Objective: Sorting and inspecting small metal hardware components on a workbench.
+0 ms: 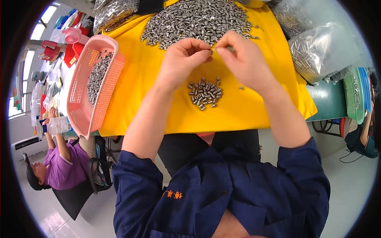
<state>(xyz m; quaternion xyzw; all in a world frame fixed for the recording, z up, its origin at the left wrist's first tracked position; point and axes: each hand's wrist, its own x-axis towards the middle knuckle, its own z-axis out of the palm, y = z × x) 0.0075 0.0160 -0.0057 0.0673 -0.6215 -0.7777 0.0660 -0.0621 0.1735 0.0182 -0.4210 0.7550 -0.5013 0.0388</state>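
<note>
My left hand and my right hand meet fingertip to fingertip over the yellow cloth. Both have thumb and fingers pinched together. Whatever lies between them is too small and too covered to make out. Just beyond my hands spreads a large heap of small silvery metal cylinders. Closer to me lies a small pile of the same kind of metal cylinders. One single metal piece rests apart, to the right of that pile.
A pink perforated basket with more metal pieces stands at the left. Clear plastic bags of metal parts sit at the right, beside a green basket. Co-workers sit at both sides, one in a purple shirt.
</note>
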